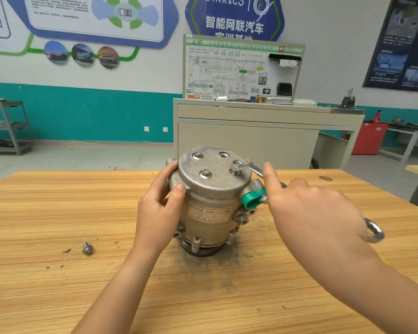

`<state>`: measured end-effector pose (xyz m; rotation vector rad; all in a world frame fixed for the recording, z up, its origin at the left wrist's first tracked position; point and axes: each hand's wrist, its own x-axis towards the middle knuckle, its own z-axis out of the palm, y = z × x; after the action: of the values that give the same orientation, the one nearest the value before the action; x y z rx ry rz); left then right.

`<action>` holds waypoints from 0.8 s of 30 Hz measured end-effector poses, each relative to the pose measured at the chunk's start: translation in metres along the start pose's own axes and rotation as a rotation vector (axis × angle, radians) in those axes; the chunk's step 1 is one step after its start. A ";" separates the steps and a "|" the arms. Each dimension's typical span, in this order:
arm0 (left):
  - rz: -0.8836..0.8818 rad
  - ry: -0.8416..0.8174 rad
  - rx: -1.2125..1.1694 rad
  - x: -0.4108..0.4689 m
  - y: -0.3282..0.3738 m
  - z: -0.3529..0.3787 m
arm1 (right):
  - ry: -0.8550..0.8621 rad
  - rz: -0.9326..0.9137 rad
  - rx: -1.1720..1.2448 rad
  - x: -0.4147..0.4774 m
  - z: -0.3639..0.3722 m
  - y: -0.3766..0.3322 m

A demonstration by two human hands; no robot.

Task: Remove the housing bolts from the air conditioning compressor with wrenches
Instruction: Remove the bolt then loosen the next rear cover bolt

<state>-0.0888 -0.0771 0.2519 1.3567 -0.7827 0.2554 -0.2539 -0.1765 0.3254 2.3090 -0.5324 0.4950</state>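
Firmly, left fingers point(165, 175) clasp the compressor point(203, 189), right fingers point(268, 173) hold the wrench point(247, 168) (loose bolt point(87, 248) nearby).

Landmark: beige metal cabinet point(249, 138), centre background.
- On top of it: upright white wiring-diagram board point(227, 73).
- Above it, on the wall: blue hexagonal sign point(234, 20).
- Far left of it: grey metal shelf rack point(12, 126) against the teal wall band point(94, 112).
- Right of it: red box-shaped unit point(368, 138).
- In front of it: striped light-wood table point(46, 213).
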 end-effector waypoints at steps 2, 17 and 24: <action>-0.003 -0.013 -0.008 0.001 0.000 -0.001 | 0.070 0.146 0.040 -0.002 0.003 0.008; -0.025 -0.029 -0.039 0.009 0.001 0.004 | 0.665 -0.256 0.493 0.123 0.103 0.049; -0.025 -0.058 -0.010 0.012 0.000 0.004 | 0.770 -0.355 0.506 0.153 0.067 0.019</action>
<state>-0.0808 -0.0839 0.2596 1.3682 -0.8136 0.1932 -0.1211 -0.2718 0.3652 2.3337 0.4122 1.3635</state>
